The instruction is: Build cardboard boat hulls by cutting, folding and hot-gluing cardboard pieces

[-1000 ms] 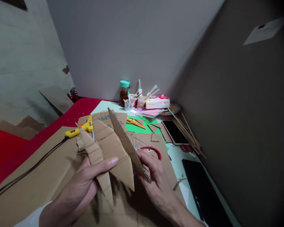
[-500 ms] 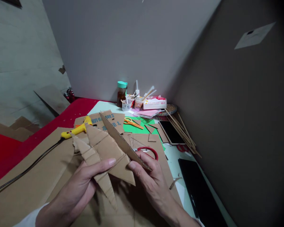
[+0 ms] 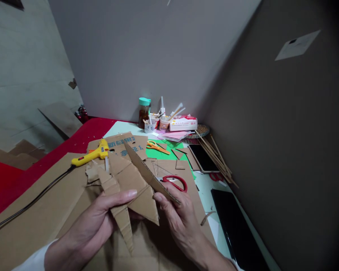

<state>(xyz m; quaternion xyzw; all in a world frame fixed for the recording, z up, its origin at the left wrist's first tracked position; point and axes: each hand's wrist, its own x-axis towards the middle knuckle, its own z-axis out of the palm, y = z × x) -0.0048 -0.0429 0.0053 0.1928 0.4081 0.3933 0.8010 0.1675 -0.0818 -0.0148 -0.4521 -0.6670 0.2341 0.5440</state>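
Note:
In my left hand (image 3: 98, 214) is a folded, pointed cardboard piece (image 3: 131, 177), with a narrow tapering cardboard strip (image 3: 121, 222) lying across it. My left thumb presses on top; the other fingers are mostly hidden underneath. My right hand (image 3: 180, 216) pinches a long flat cardboard piece (image 3: 145, 169), seen nearly edge-on and tilted up to the left. Its lower end is close beside the pointed piece; I cannot tell whether the two are joined. Behind my right fingers lie red-handled scissors (image 3: 183, 181). A yellow glue gun (image 3: 92, 155) rests beyond my left hand.
Cardboard sheets (image 3: 42, 188) cover much of the table. Orange scissors (image 3: 158, 147), a bottle (image 3: 144, 113), paper cups (image 3: 164, 123) and a tissue pack (image 3: 183, 123) stand or lie farther back. To the right are wooden sticks (image 3: 214, 158), a phone (image 3: 205, 158) and a black flat object (image 3: 237, 229).
The pointed piece in my left hand has tilted and dropped slightly, so more of the glue gun's nozzle shows. The long piece leans a little more to the right at its top.

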